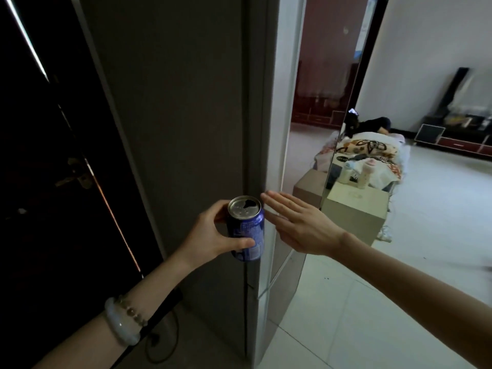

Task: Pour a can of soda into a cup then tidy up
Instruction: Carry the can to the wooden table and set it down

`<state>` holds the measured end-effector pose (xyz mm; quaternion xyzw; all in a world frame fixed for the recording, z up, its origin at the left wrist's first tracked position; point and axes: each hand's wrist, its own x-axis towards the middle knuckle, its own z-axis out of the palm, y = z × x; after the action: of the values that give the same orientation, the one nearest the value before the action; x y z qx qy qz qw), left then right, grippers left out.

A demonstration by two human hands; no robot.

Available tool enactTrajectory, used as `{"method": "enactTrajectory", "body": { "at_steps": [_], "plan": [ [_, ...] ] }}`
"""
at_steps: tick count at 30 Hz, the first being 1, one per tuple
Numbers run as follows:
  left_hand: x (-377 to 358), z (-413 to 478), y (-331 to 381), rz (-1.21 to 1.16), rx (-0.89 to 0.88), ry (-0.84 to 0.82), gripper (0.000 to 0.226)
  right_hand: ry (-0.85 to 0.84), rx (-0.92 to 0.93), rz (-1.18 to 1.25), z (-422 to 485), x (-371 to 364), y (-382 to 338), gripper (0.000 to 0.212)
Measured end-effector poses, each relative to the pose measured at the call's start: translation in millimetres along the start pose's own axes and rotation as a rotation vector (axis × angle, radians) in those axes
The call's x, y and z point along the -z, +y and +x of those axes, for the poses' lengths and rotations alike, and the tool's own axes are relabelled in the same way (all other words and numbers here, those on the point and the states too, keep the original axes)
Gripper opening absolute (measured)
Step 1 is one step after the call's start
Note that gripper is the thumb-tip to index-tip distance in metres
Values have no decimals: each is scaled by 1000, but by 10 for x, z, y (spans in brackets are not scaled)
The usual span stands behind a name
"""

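Gripping one opened blue soda can (246, 230), left hand (210, 234); right hand (300, 223) flat, fingers straight, beside can.

Can (246, 231) label too blurry to read (L hand (210, 237) fingertips hidden behind it).

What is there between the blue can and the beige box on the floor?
The open right hand, in the head view. Its fingers reach toward the blue can, which the left hand holds; the beige box stands beyond it.
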<state>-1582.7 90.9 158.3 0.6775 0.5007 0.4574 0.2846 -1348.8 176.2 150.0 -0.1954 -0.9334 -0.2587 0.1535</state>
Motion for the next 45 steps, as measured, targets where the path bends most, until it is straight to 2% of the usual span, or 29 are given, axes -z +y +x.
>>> {"method": "enactTrajectory", "body": {
  "at_steps": [5,7,9,11,13,17,25,30,38,45],
  "plan": [
    [-102,-21,36,-7,-43,-154,66,-109,-313,261,-227,145,-377,55],
    [-159,-42,36,-49,-59,-224,68,-156,-553,493,-363,225,-543,54],
    [-230,-80,12,-82,-83,-277,67,-209,-910,795,-465,325,-732,56],
    [-336,-129,-21,-88,-116,-319,67,-161,-1229,1135,-583,421,-942,52],
    [-472,-182,-21,-92,-142,-383,67,-75,-1456,1419,-729,531,-1162,42],
    [-780,-331,59,-122,-178,-526,69,108,-1716,1675,-1000,721,-1592,38],
    [-1484,-712,318,-237,-293,-768,72,667,-2070,1765,-1626,1125,-2279,31],
    [-1952,-1006,651,-308,-382,-925,68,901,-2208,1680,-2094,1444,-2631,34],
    [-2830,-1386,1298,-379,-485,-1114,67,1126,-2285,1520,-2897,2000,-2884,33],
    [-3770,-1736,1920,-427,-497,-1179,67,1155,-2327,1439,-3911,2466,-2829,38]
  ]
}}
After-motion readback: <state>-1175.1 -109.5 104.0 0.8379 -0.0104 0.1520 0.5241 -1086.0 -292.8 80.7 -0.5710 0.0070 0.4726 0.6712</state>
